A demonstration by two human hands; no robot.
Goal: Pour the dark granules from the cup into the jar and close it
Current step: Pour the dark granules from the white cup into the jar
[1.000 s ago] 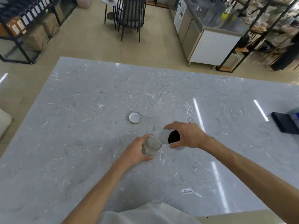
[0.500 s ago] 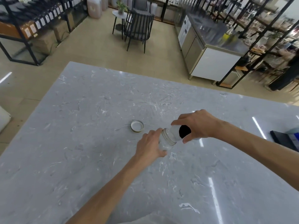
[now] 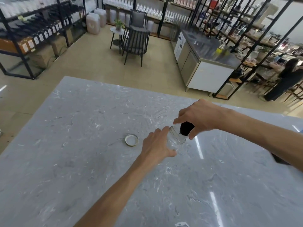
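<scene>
A clear glass jar stands on the grey marble table, tilted a little toward the right. My left hand grips its left side. My right hand holds a small cup tipped over the jar's mouth, and the dark granules show at the cup's rim against the jar's opening. The jar's round lid lies flat on the table to the left of my left hand, white inside facing up.
A dark flat object lies at the table's right edge, partly hidden by my right forearm. Beyond the table are a black chair, a steel counter, shelving and a person at the far right.
The cup has tipped further and closed onto the jar's mouth. Both hands with jar and cup sit higher and further right in view as the head camera tilted up.
</scene>
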